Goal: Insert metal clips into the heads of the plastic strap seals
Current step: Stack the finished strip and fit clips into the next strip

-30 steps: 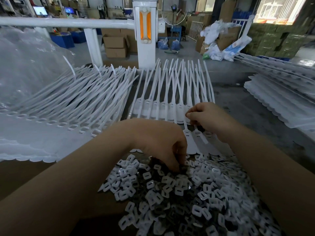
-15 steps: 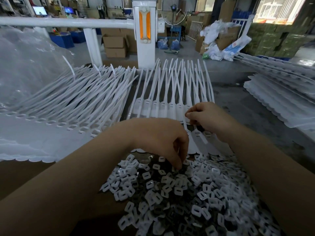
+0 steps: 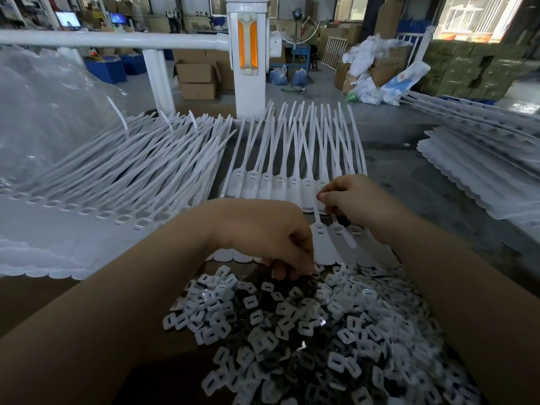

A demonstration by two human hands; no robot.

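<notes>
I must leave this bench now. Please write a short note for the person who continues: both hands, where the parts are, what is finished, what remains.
Left hand: fingers curled down into the clip pile, picking; whether it holds a clip is hidden.
Right hand: pinches a strap of the near seals.
Row of seals lies behind the hands; large heaps of seals to the left and right.
Done: cannot tell which heads are filled.
Left: bring a clip to the held seal's head, then carry on.

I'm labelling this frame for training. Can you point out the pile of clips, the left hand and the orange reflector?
pile of clips (image 3: 336,331): head view, on the heap's middle.
left hand (image 3: 263,232): head view, back of the hand.
orange reflector (image 3: 241,43): head view, its left strip.
</notes>
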